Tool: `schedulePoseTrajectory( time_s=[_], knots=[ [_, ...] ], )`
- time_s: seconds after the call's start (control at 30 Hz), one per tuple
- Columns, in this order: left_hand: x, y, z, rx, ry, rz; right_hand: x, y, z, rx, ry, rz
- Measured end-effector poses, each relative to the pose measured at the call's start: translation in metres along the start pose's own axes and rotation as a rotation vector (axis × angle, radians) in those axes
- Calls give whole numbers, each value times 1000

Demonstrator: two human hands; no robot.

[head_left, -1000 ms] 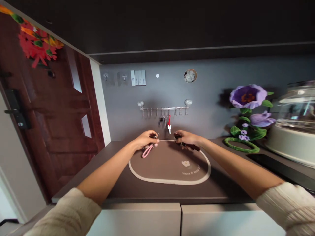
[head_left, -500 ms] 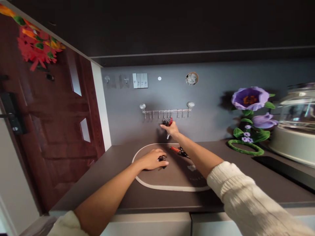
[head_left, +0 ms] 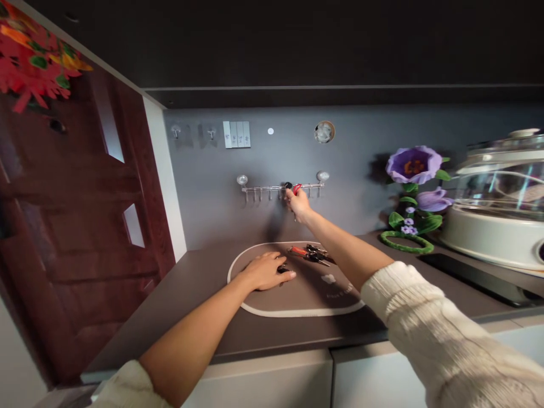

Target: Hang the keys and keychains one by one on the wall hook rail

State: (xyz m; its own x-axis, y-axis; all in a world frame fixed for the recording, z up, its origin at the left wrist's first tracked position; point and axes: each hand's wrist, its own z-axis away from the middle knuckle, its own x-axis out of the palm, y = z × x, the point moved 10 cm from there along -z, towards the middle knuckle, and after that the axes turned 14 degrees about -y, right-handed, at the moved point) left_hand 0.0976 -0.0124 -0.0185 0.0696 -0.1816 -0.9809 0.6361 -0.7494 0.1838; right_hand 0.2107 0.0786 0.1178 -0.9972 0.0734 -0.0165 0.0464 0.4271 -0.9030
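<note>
The right hand (head_left: 298,203) grips red-strapped keys (head_left: 297,188) at the hook rail (head_left: 264,189); the left hand (head_left: 264,272), grip unclear, covers dark keys (head_left: 282,268).

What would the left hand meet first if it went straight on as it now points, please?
The left hand would probably meet the long orange-red key fob on the brown oval mat, though depth is unclear.

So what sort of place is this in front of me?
Probably a home entryway: there's a dark red panelled door on the left, a rail of small hooks on the grey wall, and a bunch of keys lying on the mat below.
</note>
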Motion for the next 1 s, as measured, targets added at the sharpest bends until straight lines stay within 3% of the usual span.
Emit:
schedulePoseTrajectory(
  time_s=[0.1,0.3,0.43,0.53,0.6,0.67,0.73,0.87,1.0],
  knots=[
    [-1,-3,-1,-20,35,-20,2,-10,9,-23,-64,124],
    [-20,0,6,-65,181,-94,7,34,54,110,-450,564],
    [-33,5,14,-83,263,-60,-5,40,77,80,-521,886],
    [-46,5,26,-72,352,86,-5,27,87,86,-587,936],
    [-57,4,36,-31,425,261,-1,14,95,113,-642,894],
    [-65,3,45,35,452,501,10,8,109,207,-783,792],
    [-67,9,47,125,366,765,23,0,127,287,-897,625],
    [-68,32,50,297,144,1129,41,-8,157,447,-923,231],
    [-54,34,52,378,74,1438,58,2,173,452,-926,-77]
  ],
)
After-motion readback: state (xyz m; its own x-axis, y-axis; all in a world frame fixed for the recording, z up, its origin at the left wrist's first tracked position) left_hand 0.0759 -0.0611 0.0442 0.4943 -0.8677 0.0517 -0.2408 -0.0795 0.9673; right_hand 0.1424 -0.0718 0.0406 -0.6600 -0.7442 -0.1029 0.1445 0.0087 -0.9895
